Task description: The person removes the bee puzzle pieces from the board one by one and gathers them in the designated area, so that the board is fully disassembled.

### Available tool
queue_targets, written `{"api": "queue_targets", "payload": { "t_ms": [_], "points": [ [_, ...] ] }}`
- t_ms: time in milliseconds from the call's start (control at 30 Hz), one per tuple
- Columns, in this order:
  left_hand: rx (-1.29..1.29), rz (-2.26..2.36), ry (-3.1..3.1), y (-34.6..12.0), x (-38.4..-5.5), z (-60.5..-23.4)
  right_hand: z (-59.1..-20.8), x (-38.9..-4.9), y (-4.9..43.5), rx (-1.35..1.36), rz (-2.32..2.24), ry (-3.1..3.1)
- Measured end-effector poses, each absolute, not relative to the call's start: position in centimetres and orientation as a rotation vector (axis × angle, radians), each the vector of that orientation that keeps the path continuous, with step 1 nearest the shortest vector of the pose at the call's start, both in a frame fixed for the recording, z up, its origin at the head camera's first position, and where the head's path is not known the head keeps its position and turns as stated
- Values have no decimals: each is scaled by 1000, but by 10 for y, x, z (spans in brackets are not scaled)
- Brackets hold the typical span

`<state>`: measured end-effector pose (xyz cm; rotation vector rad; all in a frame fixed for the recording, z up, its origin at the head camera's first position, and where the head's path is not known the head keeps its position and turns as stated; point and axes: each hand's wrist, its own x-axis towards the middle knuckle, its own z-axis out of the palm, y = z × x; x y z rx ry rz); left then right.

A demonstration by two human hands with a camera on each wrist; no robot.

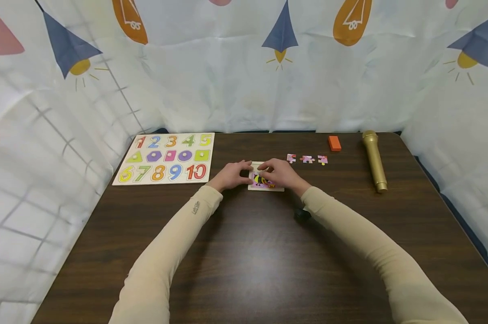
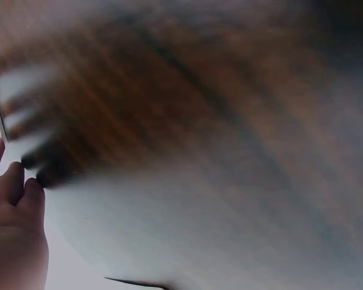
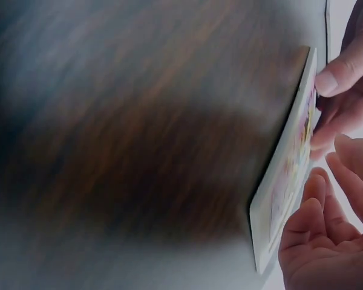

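A small jigsaw board (image 1: 266,188) with a pale frame and a yellow-and-black bee picture on pink lies flat on the table. My left hand (image 1: 233,175) holds the board's left side, its thumb at the frame in the right wrist view. My right hand (image 1: 283,173) is over the board's right part, thumb and index finger close together above the picture. Its curled fingers also show in the right wrist view; whether they pinch a piece is hidden. Three loose pink jigsaw pieces (image 1: 307,159) lie in a row right of the board.
At the left lies a wooden number-and-shape puzzle board (image 1: 167,157). An orange block (image 1: 334,143) and a gold microphone (image 1: 375,162) are at the right. Printed white curtains (image 1: 235,90) stand behind the dark wooden table (image 1: 260,270).
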<state>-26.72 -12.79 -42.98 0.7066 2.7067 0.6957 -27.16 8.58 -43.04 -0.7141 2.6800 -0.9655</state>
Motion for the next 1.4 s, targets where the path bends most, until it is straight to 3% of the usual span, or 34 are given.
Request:
{"api": "queue_targets", "payload": {
  "t_ms": [1400],
  "points": [
    [708, 911, 2750, -147, -255, -438, -438, -263, 61, -728, -953, 2618]
  ]
}}
